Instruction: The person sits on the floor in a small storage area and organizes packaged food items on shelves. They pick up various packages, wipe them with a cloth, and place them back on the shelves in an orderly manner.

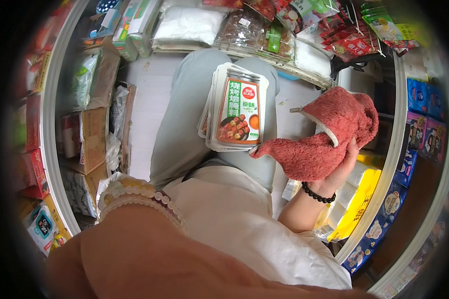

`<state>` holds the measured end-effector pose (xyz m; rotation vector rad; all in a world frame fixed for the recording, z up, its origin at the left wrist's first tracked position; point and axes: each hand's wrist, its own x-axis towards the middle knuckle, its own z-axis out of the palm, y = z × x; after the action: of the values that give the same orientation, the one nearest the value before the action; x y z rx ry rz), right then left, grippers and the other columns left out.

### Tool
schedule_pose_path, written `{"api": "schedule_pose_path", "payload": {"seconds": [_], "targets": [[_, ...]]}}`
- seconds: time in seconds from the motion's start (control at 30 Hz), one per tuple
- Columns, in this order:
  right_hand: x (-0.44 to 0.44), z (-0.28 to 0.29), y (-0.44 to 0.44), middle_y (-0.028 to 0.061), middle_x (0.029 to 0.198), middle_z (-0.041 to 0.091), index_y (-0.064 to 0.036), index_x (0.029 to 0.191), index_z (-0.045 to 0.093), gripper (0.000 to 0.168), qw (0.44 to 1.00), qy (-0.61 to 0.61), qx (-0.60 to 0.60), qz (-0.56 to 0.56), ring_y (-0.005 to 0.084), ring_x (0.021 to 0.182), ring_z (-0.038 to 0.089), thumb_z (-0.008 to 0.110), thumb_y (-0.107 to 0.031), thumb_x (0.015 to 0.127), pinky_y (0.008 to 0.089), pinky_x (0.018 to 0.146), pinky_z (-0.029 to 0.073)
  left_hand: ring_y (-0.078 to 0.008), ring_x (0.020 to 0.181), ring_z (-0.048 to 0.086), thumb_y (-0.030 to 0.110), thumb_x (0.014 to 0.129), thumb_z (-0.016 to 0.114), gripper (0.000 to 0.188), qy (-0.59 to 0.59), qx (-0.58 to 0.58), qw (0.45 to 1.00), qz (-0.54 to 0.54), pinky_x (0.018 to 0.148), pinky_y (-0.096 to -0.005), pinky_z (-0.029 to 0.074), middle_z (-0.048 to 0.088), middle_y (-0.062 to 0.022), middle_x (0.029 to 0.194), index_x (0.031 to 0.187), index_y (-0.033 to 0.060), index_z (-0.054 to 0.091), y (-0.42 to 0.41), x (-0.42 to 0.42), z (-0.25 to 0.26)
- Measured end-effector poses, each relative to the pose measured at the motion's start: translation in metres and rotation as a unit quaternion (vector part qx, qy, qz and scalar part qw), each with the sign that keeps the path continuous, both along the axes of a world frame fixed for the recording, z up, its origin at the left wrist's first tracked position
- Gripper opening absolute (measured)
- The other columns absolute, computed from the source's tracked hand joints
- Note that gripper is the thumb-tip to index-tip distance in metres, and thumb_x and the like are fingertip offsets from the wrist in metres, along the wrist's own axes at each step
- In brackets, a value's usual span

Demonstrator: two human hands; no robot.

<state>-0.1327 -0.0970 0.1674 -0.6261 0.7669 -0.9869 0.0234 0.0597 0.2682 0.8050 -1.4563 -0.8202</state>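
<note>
My right hand [346, 160], with a black bead bracelet at its wrist, grips a folded red terry cloth [310, 160] with pale edging. The cloth hangs to the right of my knees, and one tip reaches the corner of the pouches. Across my thighs lies a stack of flat seasoning pouches [243, 112]; the top one shows printed writing and skewered food. Very near the camera, my left hand [153, 258] and wrist fill the lower left, with pale bead bracelets [142, 203] around the wrist. Its fingers cannot be made out.
Low shelves surround me. Ahead are bagged white goods [189, 24], dark dried food in clear bags [243, 33] and hanging red packets [353, 46]. Cardboard boxes [95, 138] stand at left. A yellow-wrapped paper pack [355, 209] sits at right, beside a white shelf upright [381, 202].
</note>
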Motion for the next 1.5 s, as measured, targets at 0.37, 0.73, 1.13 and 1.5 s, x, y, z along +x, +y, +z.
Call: {"api": "schedule_pose_path", "payload": {"seconds": [0.37,0.73,1.13,1.5], "targets": [[-0.015,0.013,-0.015,0.0125,0.115,0.052,-0.008,0.122,0.041,0.045,0.995,-0.008,-0.098,0.002,0.0267,0.101,0.055,0.05,-0.03,0.084,0.0422,0.083,0.048,-0.0255,0.094,0.054,0.005,0.072,0.065,0.038,0.013,0.013,1.0,0.005,0.081,-0.0324,0.043,0.054,-0.0164,0.105,0.108,-0.0009,0.055,0.002,0.002,0.0],[0.012,-0.046,-0.012,0.0123,0.117,0.05,-0.001,0.123,0.04,0.044,0.878,0.272,-0.383,0.094,0.0226,0.103,0.053,0.053,-0.012,0.083,0.0354,0.087,0.045,-0.0277,0.096,0.052,0.014,0.068,0.071,0.047,-0.13,0.188,0.887,0.401,0.085,-0.0352,0.041,0.053,-0.0166,0.102,0.11,0.0008,0.054,-0.003,0.027,-0.147],[0.05,-0.096,0.021,0.0195,0.119,0.049,0.002,0.112,0.05,0.048,0.571,0.29,-0.664,0.386,0.0381,0.112,0.043,0.058,-0.001,0.065,0.0419,0.093,0.037,-0.0227,0.068,0.053,0.025,0.062,0.075,0.056,-0.179,0.271,0.837,0.44,0.066,-0.0365,0.038,0.055,-0.0055,0.076,0.109,0.003,0.055,0.003,0.006,-0.238],[0.012,-0.091,0.035,0.0185,0.097,0.056,-0.002,0.101,0.055,0.044,0.704,0.333,-0.534,0.329,0.0327,0.09,0.055,0.059,-0.001,0.058,0.0345,0.076,0.045,-0.0129,0.067,0.061,0.006,0.072,0.068,0.041,-0.102,0.291,0.831,0.463,0.06,-0.0246,0.047,0.062,-0.0121,0.08,0.109,-0.0025,0.054,0.01,0.006,-0.23]]}}
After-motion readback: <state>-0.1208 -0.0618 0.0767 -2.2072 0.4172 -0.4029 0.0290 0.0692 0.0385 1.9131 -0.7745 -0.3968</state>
